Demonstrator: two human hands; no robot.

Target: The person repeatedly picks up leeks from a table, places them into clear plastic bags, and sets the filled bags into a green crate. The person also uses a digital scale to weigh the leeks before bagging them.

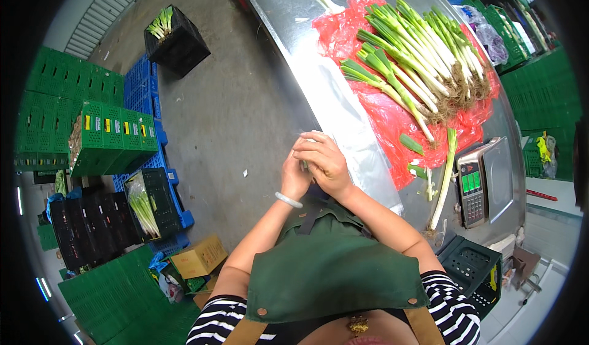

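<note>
My left hand (295,172), with a pale bangle at the wrist, meets my right hand (326,163) in front of my green apron (331,271). The fingers of both hands are bent and touch each other. A small dark greenish spot shows between the palms, too hidden to name. Just right of them, clear plastic bags (363,156) lie along the edge of the steel table (285,9). Beyond the bags, a pile of leeks (414,55) with rooty ends rests on red plastic film (377,110). One single leek (444,179) lies apart, nearer to me.
A digital scale (485,181) sits at the table's right, beside leaf scraps (412,145). Below it is a dark crate (474,271). Leftward, green crates (115,135) stand on blue pallets (163,161). A black crate of leeks (177,46) and a cardboard box (200,256) are farther off.
</note>
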